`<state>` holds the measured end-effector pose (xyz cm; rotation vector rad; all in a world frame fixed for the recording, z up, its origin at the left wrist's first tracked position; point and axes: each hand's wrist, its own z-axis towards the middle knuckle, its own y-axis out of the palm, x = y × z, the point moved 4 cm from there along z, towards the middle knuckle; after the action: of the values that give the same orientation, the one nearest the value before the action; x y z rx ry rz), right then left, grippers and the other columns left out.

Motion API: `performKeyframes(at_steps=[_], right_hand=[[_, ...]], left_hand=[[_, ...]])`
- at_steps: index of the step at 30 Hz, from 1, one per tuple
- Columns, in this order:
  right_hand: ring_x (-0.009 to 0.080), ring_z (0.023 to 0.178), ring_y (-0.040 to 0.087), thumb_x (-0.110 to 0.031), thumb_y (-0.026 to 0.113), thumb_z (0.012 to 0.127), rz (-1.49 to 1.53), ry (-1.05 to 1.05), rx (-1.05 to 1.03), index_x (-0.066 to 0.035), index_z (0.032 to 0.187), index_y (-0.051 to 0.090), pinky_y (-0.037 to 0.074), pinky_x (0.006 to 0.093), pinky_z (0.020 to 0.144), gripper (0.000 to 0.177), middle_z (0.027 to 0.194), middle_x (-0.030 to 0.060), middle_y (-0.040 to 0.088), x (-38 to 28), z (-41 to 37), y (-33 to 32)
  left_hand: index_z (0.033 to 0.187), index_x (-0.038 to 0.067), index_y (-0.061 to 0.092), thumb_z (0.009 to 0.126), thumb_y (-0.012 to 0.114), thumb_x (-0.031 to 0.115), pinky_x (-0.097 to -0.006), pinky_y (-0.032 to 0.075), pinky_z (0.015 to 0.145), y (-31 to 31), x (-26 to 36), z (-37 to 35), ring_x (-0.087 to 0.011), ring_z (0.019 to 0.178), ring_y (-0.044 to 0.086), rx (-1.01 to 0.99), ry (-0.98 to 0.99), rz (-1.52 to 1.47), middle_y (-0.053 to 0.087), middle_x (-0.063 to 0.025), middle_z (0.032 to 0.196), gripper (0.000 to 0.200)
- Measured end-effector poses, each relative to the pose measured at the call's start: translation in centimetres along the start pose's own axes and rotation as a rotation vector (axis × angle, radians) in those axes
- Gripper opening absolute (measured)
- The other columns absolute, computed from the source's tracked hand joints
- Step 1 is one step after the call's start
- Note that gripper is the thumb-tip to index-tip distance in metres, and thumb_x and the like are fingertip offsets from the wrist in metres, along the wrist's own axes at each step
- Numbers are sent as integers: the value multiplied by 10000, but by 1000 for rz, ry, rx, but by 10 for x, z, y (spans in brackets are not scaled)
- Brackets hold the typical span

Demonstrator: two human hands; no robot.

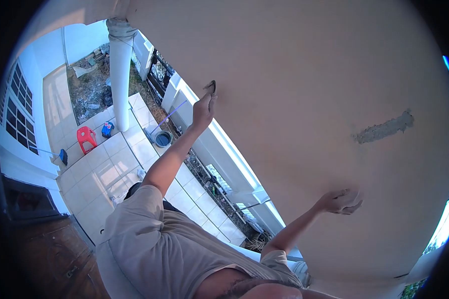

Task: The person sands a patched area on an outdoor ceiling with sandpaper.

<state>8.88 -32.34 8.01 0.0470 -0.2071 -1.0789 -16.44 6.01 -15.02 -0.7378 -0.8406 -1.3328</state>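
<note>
My left hand (203, 110) is raised towards the broad beige surface (294, 65), its fingers closed around a small dark, thin-edged object (212, 87). What this object is, I cannot make out. Lower and to the right, my right hand (340, 201) is held near the same surface. Its fingers are stretched out and apart, slightly blurred, with greyish smears on them. I see nothing plainly held there. Above that hand, a rough grey patch (384, 127) marks the beige surface.
Left below are floor tiles (115, 155), a red stool (86, 139), a blue container (108, 129), a broom (63, 157) and a bucket (162, 139) with dark contents. A white column (119, 82) rises behind them. A low white wall (219, 154) runs diagonally beyond my arms.
</note>
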Motion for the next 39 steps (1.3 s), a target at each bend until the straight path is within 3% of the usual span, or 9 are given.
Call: performKeyframes(at_steps=[9, 14, 17, 19, 22, 24, 25, 31, 39], right_hand=[[432, 1359, 379, -441, 354, 1024, 170, 53, -21, -50, 1404, 470, 334, 570, 1058, 557, 1476, 230, 394, 11, -4, 37], [440, 1343, 396, -428, 342, 1028, 124, -2, -41, -43, 1420, 440, 345, 565, 1054, 558, 1463, 247, 399, 5, -1, 38], [442, 1343, 395, -410, 337, 1029, 84, 21, -61, -38, 1435, 411, 343, 565, 1057, 555, 1459, 259, 396, 8, 0, 36], [443, 1343, 394, -403, 331, 1030, 113, 45, -50, -35, 1443, 395, 339, 567, 1062, 557, 1459, 264, 392, 2, -2, 37], [448, 1359, 366, -404, 311, 1031, 120, -11, -80, -23, 1449, 378, 318, 569, 1084, 570, 1469, 271, 371, 10, 1, 38], [447, 1381, 330, -407, 292, 1032, 131, -15, -102, -11, 1451, 367, 302, 568, 1101, 581, 1482, 275, 346, 7, -2, 38], [447, 1381, 330, -407, 292, 1032, 122, -15, -122, -11, 1451, 367, 302, 568, 1101, 581, 1482, 275, 346, 6, -2, 39], [430, 1403, 303, -386, 289, 1032, 69, 19, -111, -2, 1459, 350, 289, 558, 1116, 578, 1501, 267, 322, 2, -2, 39], [405, 1411, 302, -487, 221, 1008, 43, 31, -133, -11, 1457, 348, 320, 538, 1127, 666, 1501, 243, 335, 6, -4, 42]], left_hand=[[1313, 11, 559, 941, 510, 15, -457, 386, 1094, 87, 16, -112, -402, 1332, 406, -127, 296, 2, 529, -250, 1346, 375], [755, -19, 559, 975, 525, 138, -442, 397, 521, 43, -10, 36, -387, 545, 546, 265, -129, 11, 559, -210, 620, 272], [1158, -63, 611, 991, 483, 124, -420, 515, 870, 71, -20, -32, -406, 1062, 631, 216, -97, -6, 637, -273, 1144, 282], [1325, -86, 504, 996, 440, 86, -466, 316, 1127, 90, 13, -120, -419, 1352, 374, 76, 146, 32, 496, -261, 1385, 377], [1323, -86, 508, 1001, 439, 92, -439, 369, 1092, 76, 1, -89, -411, 1332, 413, 148, 67, -130, 506, -269, 1374, 374], [1109, -81, 624, 1003, 476, 156, -435, 508, 768, 62, -42, -17, -364, 891, 683, 60, -492, 23, 679, -266, 969, 298], [1037, -63, 641, 999, 490, 173, -452, 483, 689, 54, -55, 21, -355, 733, 655, 328, -225, -41, 660, -253, 797, 283], [1277, -117, 526, 962, 468, 38, -532, 259, 1142, 99, 10, -94, -470, 1384, 277, 121, 162, -21, 448, -315, 1399, 356], [1158, -111, 601, 946, 456, 15, -498, 390, 1081, 75, 45, 13, -490, 1223, 509, 32, 111, -117, 608, -301, 1195, 286]])
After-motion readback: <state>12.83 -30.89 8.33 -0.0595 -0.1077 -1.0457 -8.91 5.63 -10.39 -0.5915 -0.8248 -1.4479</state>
